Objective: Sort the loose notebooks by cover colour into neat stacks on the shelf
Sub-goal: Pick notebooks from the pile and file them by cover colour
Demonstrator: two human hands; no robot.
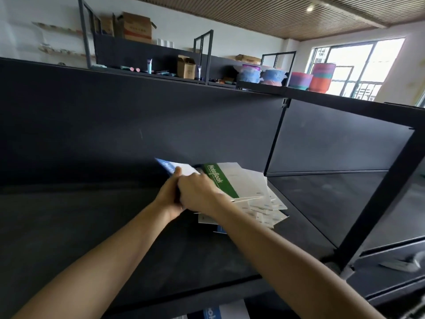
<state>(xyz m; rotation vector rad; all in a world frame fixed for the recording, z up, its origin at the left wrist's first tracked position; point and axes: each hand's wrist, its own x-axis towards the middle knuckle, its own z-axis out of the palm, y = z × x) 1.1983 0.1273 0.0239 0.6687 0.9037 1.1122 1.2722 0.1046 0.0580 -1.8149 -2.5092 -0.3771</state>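
Left hand (169,198) grips blue-edged white notebook (187,169) by near edge, thumb on cover. Notebook tilted up off matte black shelf (92,226). Right hand (199,192) pressed against left hand; fingers hidden, grasp cannot be told. Just right of hands: green-spined white notebook (220,180) atop fanned pile of white notebooks (273,211), lower ones partly hidden behind right forearm. Below shelf, blue-white cover (220,313) cut off by frame edge.

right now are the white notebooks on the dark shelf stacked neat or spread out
Spread out: the white notebooks lie fanned, edges and corners sticking out at different angles.
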